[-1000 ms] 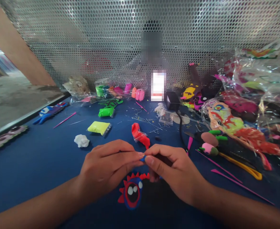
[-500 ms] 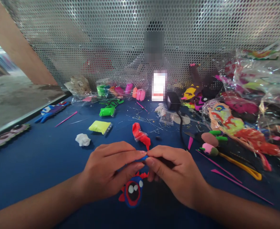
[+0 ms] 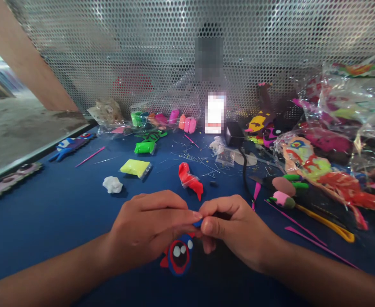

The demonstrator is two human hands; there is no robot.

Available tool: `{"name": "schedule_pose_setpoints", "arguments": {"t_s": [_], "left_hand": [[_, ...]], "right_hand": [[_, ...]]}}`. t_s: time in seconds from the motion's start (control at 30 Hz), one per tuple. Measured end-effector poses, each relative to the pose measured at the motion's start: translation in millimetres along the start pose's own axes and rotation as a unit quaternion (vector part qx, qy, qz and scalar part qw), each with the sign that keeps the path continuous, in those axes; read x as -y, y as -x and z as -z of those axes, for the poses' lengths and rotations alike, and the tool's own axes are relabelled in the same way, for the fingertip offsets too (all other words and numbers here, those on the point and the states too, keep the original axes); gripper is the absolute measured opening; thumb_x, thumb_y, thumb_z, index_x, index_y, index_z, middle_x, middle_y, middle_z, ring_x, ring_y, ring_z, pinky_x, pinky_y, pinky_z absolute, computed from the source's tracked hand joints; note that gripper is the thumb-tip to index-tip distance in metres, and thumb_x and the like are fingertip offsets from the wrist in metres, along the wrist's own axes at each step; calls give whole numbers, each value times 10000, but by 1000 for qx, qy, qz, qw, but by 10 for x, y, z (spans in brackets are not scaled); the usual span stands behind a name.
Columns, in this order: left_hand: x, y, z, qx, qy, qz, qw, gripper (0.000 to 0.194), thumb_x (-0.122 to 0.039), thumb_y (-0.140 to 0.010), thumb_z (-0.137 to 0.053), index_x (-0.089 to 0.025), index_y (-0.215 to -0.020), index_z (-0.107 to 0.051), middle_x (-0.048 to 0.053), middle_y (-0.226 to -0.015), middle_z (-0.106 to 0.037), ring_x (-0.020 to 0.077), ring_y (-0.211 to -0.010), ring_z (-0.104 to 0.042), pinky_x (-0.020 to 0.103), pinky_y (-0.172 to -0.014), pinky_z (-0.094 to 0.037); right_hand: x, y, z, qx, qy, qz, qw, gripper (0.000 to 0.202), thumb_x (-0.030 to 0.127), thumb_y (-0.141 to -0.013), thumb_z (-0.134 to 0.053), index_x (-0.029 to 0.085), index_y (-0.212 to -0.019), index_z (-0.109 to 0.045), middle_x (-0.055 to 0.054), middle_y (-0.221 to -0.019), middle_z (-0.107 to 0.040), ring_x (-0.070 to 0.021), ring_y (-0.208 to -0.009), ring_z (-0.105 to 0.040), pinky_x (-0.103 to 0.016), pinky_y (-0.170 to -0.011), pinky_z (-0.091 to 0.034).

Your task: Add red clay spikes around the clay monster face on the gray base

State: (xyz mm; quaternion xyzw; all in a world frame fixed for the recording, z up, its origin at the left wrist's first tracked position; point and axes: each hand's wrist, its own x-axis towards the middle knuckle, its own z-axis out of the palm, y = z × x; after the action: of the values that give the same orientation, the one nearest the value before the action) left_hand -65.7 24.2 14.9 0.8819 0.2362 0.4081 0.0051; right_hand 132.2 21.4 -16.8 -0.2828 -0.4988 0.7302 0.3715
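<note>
Between the fingertips of my left hand [image 3: 155, 221] and my right hand [image 3: 235, 232] is a small piece of blue clay [image 3: 198, 222], mostly covered by the fingers. Both hands pinch it and meet there. Below them on the blue table lies a blue and red clay figure [image 3: 180, 273] with white eyes, its upper part hidden by my hands. A red clay piece in clear wrap [image 3: 190, 179] lies just beyond the fingertips. White clay [image 3: 112, 184] and a yellow clay packet [image 3: 135, 168] rest to the left.
Pink tools [image 3: 321, 247], a yellow loop [image 3: 328, 224] and bagged clay figures [image 3: 305, 157] lie right. A black box [image 3: 234, 134] with a cable, a bright screen [image 3: 215, 113] and a green packet [image 3: 144, 148] stand farther back, before a perforated metal panel [image 3: 161, 38].
My fingertips have shifted slightly down and right, with the right fingers more curled around the blue clay. The view has moved a little, and more of the red piece's tip shows.
</note>
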Motion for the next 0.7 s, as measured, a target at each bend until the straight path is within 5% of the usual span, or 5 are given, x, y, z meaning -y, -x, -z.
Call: {"name": "schedule_pose_setpoints", "arguments": {"t_s": [0.2,0.5,0.7], "left_hand": [[-32,7,-1,5,-26,-30,999,146,-209,-900,-598,-199,-801,-704,-24,-717,-690,54,-577,-640,141,-537,-502],[137,125,-26,12,-81,-67,994,96,-193,-828,-693,-178,-923,-696,3,-799,-683,97,-664,-635,220,-588,-498],[127,94,-38,7,-104,-41,994,197,-279,-839,-685,-152,-989,-696,15,-822,-687,96,-721,-642,202,-699,-539]], "right_hand": [[7,1,3,10,-27,-57,998,168,214,-642,-832,158,-720,-693,15,-597,-670,-83,-511,-607,-189,-510,-450],[84,-10,19,-24,128,-33,991,142,302,-771,-739,171,-825,-740,16,-589,-629,-76,-544,-546,-206,-546,-419],[73,-15,26,-68,113,-26,991,132,280,-763,-745,207,-872,-756,18,-677,-646,-73,-588,-526,-203,-567,-411]]}}
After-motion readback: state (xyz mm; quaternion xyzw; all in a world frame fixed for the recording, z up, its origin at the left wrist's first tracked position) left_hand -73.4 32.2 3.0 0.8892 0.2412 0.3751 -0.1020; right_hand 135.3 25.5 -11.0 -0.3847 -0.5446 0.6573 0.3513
